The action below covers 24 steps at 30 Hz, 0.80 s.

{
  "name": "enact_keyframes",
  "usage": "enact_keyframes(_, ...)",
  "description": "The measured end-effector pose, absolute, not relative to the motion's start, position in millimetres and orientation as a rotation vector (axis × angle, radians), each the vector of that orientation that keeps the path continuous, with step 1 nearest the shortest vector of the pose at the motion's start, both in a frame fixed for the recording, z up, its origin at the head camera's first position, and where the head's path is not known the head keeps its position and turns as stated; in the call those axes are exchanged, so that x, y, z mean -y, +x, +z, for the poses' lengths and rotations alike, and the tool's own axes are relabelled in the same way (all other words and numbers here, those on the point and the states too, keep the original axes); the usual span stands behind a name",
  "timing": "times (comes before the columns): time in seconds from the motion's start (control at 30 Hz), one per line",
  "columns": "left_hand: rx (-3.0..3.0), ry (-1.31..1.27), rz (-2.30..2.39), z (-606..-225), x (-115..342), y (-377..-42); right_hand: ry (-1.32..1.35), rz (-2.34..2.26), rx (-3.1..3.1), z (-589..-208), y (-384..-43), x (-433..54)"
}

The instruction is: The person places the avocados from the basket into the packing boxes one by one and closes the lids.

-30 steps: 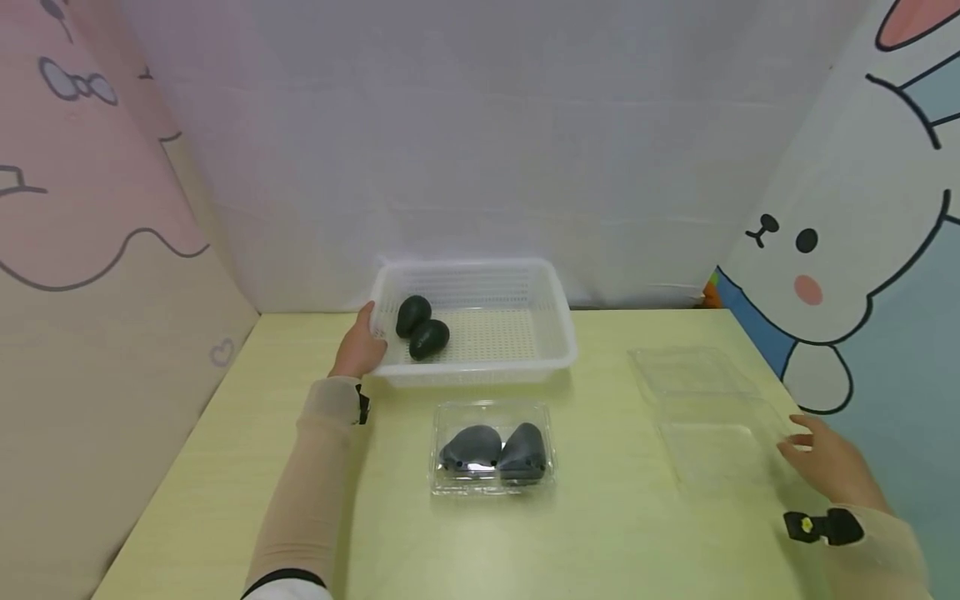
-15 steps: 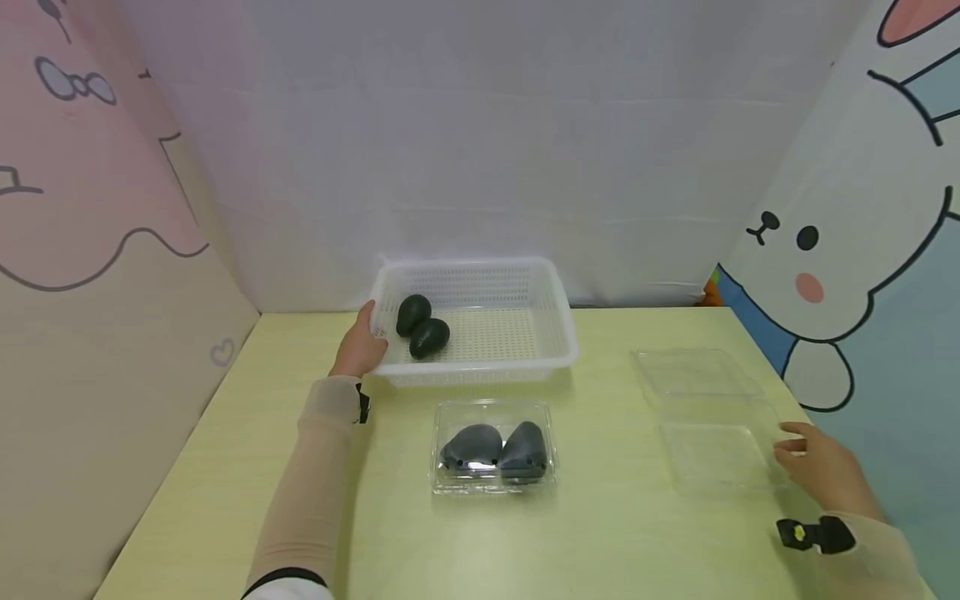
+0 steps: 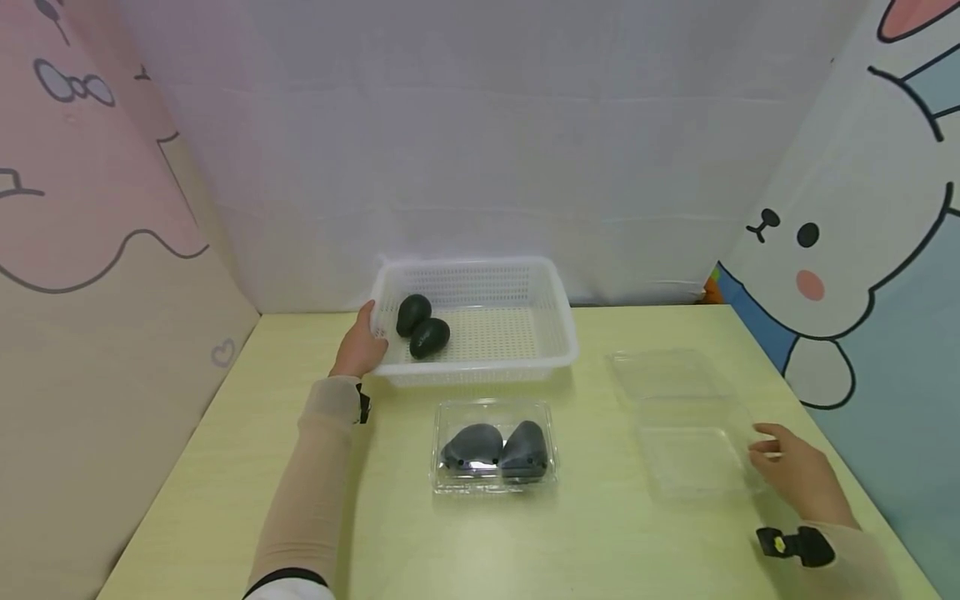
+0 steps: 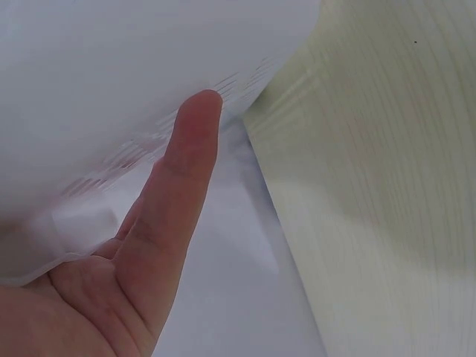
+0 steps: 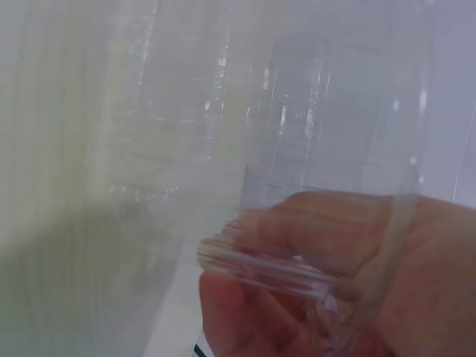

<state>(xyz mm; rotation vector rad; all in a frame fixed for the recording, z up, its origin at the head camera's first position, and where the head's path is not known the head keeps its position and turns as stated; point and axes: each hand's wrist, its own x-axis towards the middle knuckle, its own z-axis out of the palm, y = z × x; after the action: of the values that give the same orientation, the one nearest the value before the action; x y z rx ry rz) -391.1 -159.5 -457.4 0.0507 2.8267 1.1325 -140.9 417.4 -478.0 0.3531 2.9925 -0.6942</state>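
Observation:
At the back of the table, my left hand (image 3: 361, 346) holds the left side of a white plastic basket (image 3: 540, 362). In the left wrist view one finger (image 4: 175, 175) lies along the basket's slotted outer wall (image 4: 149, 67). Two dark green avocados (image 3: 413, 315) lie inside at the left. On the right, my right hand (image 3: 798, 471) grips the right edge of an opened clear plastic clamshell box (image 3: 693, 458); the right wrist view shows the fingers (image 5: 312, 227) around its transparent rim (image 5: 260, 271). No fruit shows in that box.
A clear lidded box (image 3: 494, 408) with two dark avocados (image 3: 472, 448) inside stands front centre on the pale table (image 3: 600, 542). A white cloth wall (image 3: 480, 150) closes off the back, with printed panels (image 3: 847, 250) at both sides.
My right hand and the clear clamshell box have moved left across the right part of the table. The left hand, the basket and the lidded box have stayed in place.

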Motion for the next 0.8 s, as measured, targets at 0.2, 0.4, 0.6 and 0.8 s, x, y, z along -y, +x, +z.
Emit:
enact_keyframes(0.2,-2.835,0.051,1.122,-457,159,-392,0.364,-0.716,-3.015,-480,-140,-402)
enact_keyframes(0.4,-2.831,0.056,1.127,-457,159,-390,0.377,-0.723,-3.017,-482,-138,-385)
enact_keyframes(0.6,-2.828,0.054,1.135,-459,159,-390,0.398,-0.722,-3.016,-482,-136,-368)
enact_keyframes(0.8,-2.830,0.058,1.140,-459,160,-392,0.435,-0.747,-2.997,-482,-135,-355)
